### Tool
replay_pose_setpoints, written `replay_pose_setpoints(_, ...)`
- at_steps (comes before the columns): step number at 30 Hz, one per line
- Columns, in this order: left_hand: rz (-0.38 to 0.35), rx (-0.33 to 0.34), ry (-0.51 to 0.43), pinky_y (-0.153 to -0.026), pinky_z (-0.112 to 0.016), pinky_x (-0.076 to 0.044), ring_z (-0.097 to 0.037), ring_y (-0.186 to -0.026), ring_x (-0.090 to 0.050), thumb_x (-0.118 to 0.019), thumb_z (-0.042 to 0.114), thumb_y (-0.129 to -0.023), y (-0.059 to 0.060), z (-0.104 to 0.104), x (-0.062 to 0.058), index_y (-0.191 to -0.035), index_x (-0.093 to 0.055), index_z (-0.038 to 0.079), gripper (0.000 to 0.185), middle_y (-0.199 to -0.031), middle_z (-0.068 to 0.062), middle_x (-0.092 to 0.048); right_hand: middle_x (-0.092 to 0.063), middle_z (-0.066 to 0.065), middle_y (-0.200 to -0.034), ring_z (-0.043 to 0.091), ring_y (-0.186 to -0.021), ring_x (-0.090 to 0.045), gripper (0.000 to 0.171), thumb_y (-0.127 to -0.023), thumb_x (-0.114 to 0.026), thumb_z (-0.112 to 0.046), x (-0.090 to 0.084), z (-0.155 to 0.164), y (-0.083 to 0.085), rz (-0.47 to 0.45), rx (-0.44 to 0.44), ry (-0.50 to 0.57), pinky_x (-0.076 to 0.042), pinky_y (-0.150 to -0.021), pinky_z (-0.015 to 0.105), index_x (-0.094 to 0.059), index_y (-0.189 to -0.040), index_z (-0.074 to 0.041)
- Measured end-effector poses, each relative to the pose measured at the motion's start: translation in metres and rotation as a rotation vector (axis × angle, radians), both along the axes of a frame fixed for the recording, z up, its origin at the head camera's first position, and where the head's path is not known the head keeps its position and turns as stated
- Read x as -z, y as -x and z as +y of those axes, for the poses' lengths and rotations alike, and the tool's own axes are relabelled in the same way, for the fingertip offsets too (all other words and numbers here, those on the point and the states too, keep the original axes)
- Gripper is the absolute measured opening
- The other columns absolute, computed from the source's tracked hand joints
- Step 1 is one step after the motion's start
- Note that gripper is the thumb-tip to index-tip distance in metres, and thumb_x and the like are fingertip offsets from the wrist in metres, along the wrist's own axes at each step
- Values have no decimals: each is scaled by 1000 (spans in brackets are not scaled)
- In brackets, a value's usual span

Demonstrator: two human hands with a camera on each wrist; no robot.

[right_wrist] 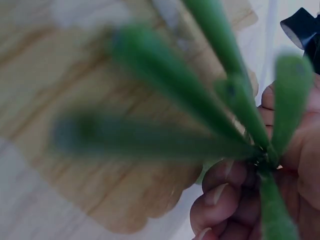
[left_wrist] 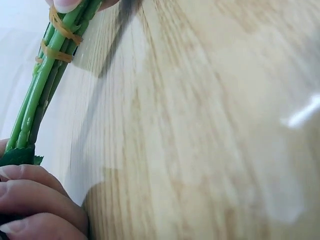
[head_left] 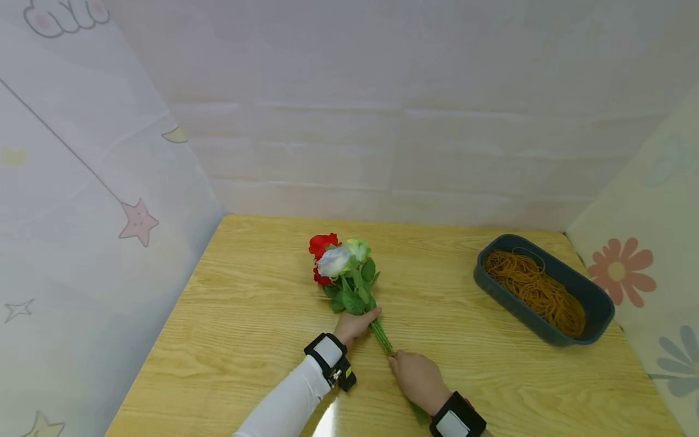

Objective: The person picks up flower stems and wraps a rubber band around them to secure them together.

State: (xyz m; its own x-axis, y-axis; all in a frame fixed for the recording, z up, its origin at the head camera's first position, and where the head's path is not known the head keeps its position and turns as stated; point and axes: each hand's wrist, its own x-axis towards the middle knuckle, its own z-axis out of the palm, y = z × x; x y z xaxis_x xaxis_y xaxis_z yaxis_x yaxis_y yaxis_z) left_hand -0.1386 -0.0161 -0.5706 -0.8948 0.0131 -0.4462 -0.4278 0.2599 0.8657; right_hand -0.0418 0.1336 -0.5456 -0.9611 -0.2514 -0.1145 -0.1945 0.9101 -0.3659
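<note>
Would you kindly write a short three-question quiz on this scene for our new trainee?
1. True or false: both hands hold the bouquet.
2. What binds the stems?
3. The bin of rubber bands sits: A) by the left hand, B) on the right hand's side, C) under the flowers.

Key: 1. True: the left hand grips just below the leaves, the right hand nearer the stem ends. 2. An orange rubber band. 3. B.
</note>
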Motion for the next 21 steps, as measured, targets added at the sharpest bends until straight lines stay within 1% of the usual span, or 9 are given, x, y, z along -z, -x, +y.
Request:
replay_pose_setpoints(3, -15, 20, 9, -40, -20, -30, -6, -39, -34, -70, 48, -77, 2, -1, 1, -82, -59, 11, 38, -45, 9, -35, -38, -6, -50, 7, -44, -34, 30, -94, -53, -24, 0, 0, 1, 4, -5, -2, -27, -39, 23, -55, -67, -10)
replay_pose_setpoints(5, -22, 36, 14, -39, -20, -28, -6, -38, -33, -70, 51, -76, 3, -2, 2, -70, -54, 16, 39, -42, 10, -34, -38, -6, -50, 7, -44, -34, 29, -93, -54, -25, 0, 1, 2, 0, 1, 3, -27, -39, 22, -55, -67, -11)
replay_pose_setpoints(8, -5, 73, 5, -38, -21, -26, -7, -37, -32, -70, 53, -76, 5, -4, 2, -66, -51, 20, 40, -42, 9, -33, -40, -5, -51, 7, -44, -36, 27, -92, -56, -28, -1, 4, 3, -19, 17, 7, -27, -39, 21, -55, -72, -10)
replay_pose_setpoints(9, -1, 88, 12, -38, -21, -26, -7, -37, -31, -69, 55, -75, 6, -6, 2, -64, -50, 20, 41, -41, 9, -33, -43, -4, -52, 7, -44, -39, 27, -92, -57, -30, -2, 5, 3, -22, 20, 4, -28, -39, 22, -57, -77, -8)
replay_pose_setpoints(12, 9, 156, 74, -37, -22, -23, -7, -36, -28, -65, 63, -74, 5, -13, 1, -56, -48, 21, 49, -40, 9, -33, -48, -1, -54, 9, -44, -44, 32, -91, -57, -35, -7, 10, 3, -51, 41, 9, -30, -39, 23, -59, -91, -2)
replay_pose_setpoints(14, 9, 215, 141, -37, -22, -22, -7, -36, -27, -60, 69, -74, 3, -20, -3, -46, -43, 19, 60, -39, 8, -34, -50, 1, -55, 11, -46, -47, 36, -90, -58, -38, -10, 15, 4, -42, 45, -8, -32, -39, 24, -58, -94, -2)
replay_pose_setpoints(17, 33, 289, 206, -37, -23, -21, -8, -36, -26, -56, 69, -77, 0, -36, -20, -42, -41, 17, 65, -39, 6, -36, -50, 3, -59, 15, -50, -48, 35, -89, -59, -40, -21, 23, 4, -8, 57, -29, -33, -41, 26, -56, -86, -4)
replay_pose_setpoints(19, 69, 307, 242, -38, -22, -22, -8, -37, -28, -54, 67, -81, -2, -50, -36, -45, -43, 16, 63, -40, 6, -37, -58, 9, -70, 21, -61, -56, 39, -89, -58, -41, -29, 31, 5, 25, 66, -53, -42, -48, 32, -58, -90, -2)
replay_pose_setpoints(21, 112, 301, 288, -39, -23, -25, -9, -39, -32, -54, 62, -84, -2, -65, -53, -53, -49, 10, 61, -44, 4, -40, -63, 15, -85, 29, -74, -60, 44, -90, -56, -42, -38, 40, 8, 51, 80, -57, -48, -56, 38, -59, -101, 1)
